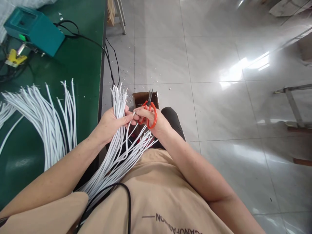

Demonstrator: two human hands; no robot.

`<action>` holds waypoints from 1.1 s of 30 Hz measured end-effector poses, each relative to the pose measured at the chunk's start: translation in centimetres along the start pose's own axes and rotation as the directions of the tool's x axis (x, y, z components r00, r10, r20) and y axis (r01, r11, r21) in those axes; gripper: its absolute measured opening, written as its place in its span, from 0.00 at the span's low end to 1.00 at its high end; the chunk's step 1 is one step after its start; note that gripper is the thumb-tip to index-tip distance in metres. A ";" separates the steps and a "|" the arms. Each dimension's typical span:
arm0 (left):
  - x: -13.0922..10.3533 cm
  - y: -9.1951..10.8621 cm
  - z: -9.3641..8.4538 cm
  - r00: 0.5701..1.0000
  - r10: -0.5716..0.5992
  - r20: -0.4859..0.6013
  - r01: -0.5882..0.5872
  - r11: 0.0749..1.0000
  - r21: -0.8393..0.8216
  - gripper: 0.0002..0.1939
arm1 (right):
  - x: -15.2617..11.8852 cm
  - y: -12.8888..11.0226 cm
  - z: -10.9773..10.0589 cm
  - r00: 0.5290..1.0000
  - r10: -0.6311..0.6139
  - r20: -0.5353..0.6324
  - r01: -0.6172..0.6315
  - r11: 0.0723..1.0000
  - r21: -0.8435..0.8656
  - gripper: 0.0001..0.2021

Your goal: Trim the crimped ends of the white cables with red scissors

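My left hand (114,122) is closed round a thick bundle of white cables (118,107), whose trimmed ends point up and away from me. Its thumb and fingertips reach toward the tip of a single white cable. My right hand (152,120) pinches that cable's end between thumb and forefinger. Hooked on the same hand is a pair of scissors (151,112) with red handles, its dark blades pointing away from me. Below my hands, more loose white cables (136,152) lie across my lap, their ends toward the right.
On the green table (90,107) at the left lie more white cables (52,130). A teal machine (36,31) with a yellow clamp (16,58) stands at the back, its black cord running over the table edge. An open cardboard box (141,97) sits beneath my hands; small scraps dot the tiled floor.
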State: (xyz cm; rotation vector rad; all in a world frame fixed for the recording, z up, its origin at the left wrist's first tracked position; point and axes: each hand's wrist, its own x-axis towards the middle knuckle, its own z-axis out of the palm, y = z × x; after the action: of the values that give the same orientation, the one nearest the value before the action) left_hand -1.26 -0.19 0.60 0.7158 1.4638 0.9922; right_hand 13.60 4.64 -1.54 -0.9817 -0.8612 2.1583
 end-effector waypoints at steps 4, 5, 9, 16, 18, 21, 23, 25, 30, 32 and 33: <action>0.1 0.3 -0.1 0.993 -0.080 0.089 0.084 0.995 -0.048 0.18 | 0.2 0.3 -0.4 0.997 0.040 0.070 -0.040 0.999 -0.003 0.07; 0.1 0.3 -0.1 0.992 -0.093 0.086 0.097 0.994 -0.046 0.18 | 0.1 0.3 -0.5 0.997 0.036 0.061 -0.035 0.999 -0.022 0.08; 0.2 0.1 0.0 0.996 -0.092 0.020 0.092 0.996 -0.020 0.21 | -0.4 -0.2 -0.5 0.995 -0.057 -0.088 0.046 0.992 -0.114 0.15; 0.3 -0.3 0.0 0.999 -0.020 -0.029 0.022 0.999 0.048 0.20 | -0.5 0.2 0.4 0.979 -0.055 -0.194 0.009 0.973 -0.229 0.10; 0.2 -0.2 0.0 0.999 -0.029 -0.021 0.029 1.000 0.011 0.19 | -0.1 0.6 -0.1 0.968 -0.084 -0.237 0.022 0.967 -0.252 0.11; 0.0 0.1 -0.1 0.999 -0.040 0.015 0.040 0.999 0.015 0.16 | 0.2 1.0 -1.1 0.935 -0.194 -0.297 0.069 0.921 -0.384 0.13; 0.0 0.1 -0.2 0.998 -0.055 0.001 0.055 0.997 0.052 0.17 | 0.3 0.8 -1.4 0.902 -0.304 -0.308 0.130 0.869 -0.477 0.12; 0.1 0.0 -0.4 0.996 -0.076 -0.039 0.079 0.994 0.080 0.20 | 0.2 0.4 -1.4 0.871 -0.401 -0.284 0.211 0.827 -0.522 0.12; 0.3 -0.1 -0.5 0.996 -0.066 -0.059 0.072 0.991 0.111 0.21 | 0.3 -1.0 -0.3 0.890 -0.419 -0.181 0.299 0.835 -0.462 0.12; 0.3 0.0 -0.5 0.998 -0.038 -0.052 0.043 0.992 0.120 0.19 | 0.5 -1.3 -0.1 0.924 -0.347 -0.159 0.253 0.869 -0.424 0.12; 0.3 0.0 -0.5 0.999 -0.026 -0.044 0.031 0.992 0.119 0.18 | 0.7 -1.5 0.0 0.945 -0.296 -0.140 0.220 0.889 -0.401 0.12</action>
State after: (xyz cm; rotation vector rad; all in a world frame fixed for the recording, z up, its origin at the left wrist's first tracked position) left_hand -1.76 -0.03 0.49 0.7625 1.5766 0.9082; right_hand 13.65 6.04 -0.69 -1.1705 -1.2650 1.6663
